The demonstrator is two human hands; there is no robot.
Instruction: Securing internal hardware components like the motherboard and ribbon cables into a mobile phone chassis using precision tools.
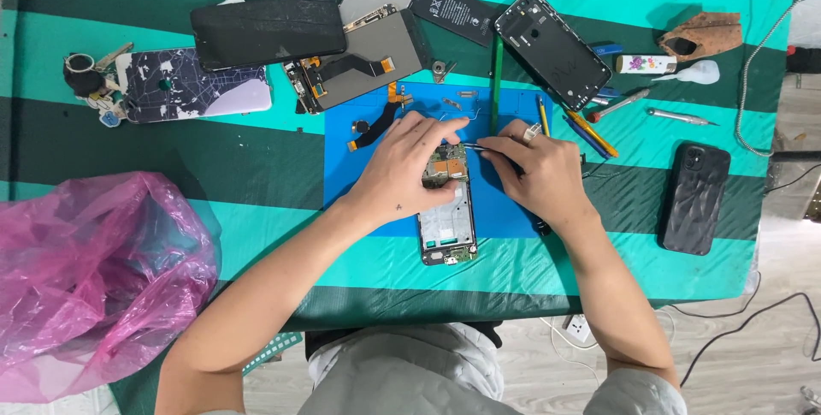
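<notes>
An opened phone frame (448,231) with its circuit board exposed lies on a blue work mat (505,205) in the middle of the table. My left hand (402,167) rests on the frame's upper end and steadies it, fingers curled over the board. My right hand (539,171) grips thin metal tweezers (481,147) whose tips point left onto the board by my left fingertips. A ring sits on one right finger.
Behind the mat lie a cracked black screen (267,28), a display panel with flex cables (363,60), a battery (453,8) and a black back cover (552,37). Screwdrivers (616,105) and a black cased phone (694,197) lie right, a pink plastic bag (90,269) left.
</notes>
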